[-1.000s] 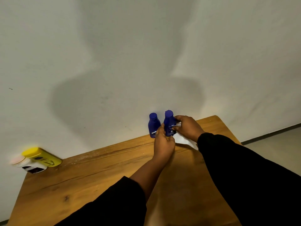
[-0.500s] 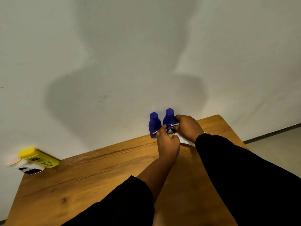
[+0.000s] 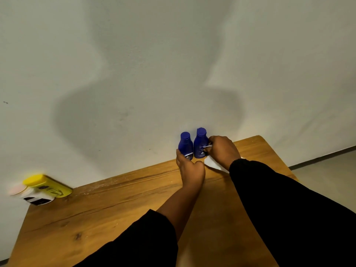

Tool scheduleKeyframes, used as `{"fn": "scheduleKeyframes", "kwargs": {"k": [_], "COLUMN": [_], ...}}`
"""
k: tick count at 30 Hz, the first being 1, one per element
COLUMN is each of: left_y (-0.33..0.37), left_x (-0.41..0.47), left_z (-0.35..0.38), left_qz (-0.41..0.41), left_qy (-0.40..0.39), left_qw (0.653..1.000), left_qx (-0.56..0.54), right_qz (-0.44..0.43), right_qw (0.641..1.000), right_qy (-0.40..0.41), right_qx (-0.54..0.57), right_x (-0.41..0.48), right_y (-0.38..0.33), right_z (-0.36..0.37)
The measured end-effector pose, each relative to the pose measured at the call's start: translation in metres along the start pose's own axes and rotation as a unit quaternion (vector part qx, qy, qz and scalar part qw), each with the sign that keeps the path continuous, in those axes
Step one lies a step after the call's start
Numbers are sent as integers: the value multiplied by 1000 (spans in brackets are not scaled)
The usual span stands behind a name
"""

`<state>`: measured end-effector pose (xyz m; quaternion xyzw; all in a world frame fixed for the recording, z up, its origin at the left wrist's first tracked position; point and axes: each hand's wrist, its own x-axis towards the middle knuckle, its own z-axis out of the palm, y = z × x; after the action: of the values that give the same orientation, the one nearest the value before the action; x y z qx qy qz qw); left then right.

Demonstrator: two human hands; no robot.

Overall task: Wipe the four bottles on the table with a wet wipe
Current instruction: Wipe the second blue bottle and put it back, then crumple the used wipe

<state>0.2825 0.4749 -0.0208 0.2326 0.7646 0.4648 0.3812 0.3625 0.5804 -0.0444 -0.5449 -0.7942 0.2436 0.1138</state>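
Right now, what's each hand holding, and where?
The right hand: wet wipe, upper end, pressed to right blue bottle; left hand: left blue bottle, near its base.

Both arms stretch forward in black sleeves (image 3: 289, 209), left forearm bare. The left hand (image 3: 189, 167) is back up, fingers laid against the left bottle (image 3: 185, 144), grip unclear. The right hand (image 3: 223, 151) sits just beside it, knuckles up, fingers curled, pinching the wipe (image 3: 212, 163).

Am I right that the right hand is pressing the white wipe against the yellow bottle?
Not quite: in the head view the right hand presses the white wipe against the right-hand blue bottle; the yellow bottle sits untouched at far left.
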Motion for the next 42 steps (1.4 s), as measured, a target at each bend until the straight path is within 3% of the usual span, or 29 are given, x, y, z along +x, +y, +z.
{"fn": "scheduleKeyframes", "kwargs": {"k": [17,24,27,30,34,37,42], "left_y": [-1,-5,-5,2,6,9,9], "left_x": [3,-2,-11,-26,-48,-64,-84], "left_z": [-8,-17,-20,-26,-48,-71,-113], "left_qz": [-29,-110,-145,-171,-173,-173,-168], "left_qy": [-7,23,-35,-142,-253,-276,-231], "left_qw": [1000,994,989,975,951,943,952], "left_qx": [10,-11,-13,12,-44,-66,-108], "right_qz": [7,106,196,308,341,325,257], "right_qw": [1000,989,953,857,740,728,778], "right_qy": [8,44,69,65,22,27,67], "right_qx": [18,91,219,408,579,603,570], "right_x": [-9,-26,-42,-59,-86,-106,-139], "right_y": [-5,2,4,-2,-25,-51,-101], "right_z": [-4,-11,-13,-12,-11,-9,-9]}}
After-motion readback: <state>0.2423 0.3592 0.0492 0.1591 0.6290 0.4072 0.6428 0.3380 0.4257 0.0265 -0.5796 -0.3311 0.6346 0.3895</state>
